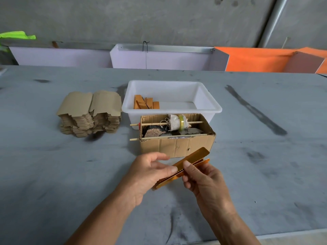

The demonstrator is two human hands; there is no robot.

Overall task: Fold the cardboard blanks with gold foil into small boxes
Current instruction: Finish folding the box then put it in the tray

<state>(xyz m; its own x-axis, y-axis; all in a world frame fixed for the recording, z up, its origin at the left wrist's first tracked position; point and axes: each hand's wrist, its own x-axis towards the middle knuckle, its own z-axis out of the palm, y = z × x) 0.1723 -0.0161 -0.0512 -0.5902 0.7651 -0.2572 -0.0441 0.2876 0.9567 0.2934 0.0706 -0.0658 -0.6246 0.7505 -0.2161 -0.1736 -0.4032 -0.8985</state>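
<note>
Nearest to us, both hands hold one gold blank in the air above the grey worktop, just in front of the cardboard box. Our left hand pinches its lower end, fingers lying along the gold face; our right hand grips the middle from below, thumb on top. We judge the two-handed hold is there to brace the creases while a panel is turned up: one flap already stands away from the rest, so the fold looks just begun.

Beyond, the cardboard box sits open with two thin sticks laid across it, one carrying a roll of tape, likely so tape pulls off with one hand.

Behind it the white tub holds a few gold pieces, probably finished work. To its left a stack of blanks lies brown side up, within the left hand's reach.
</note>
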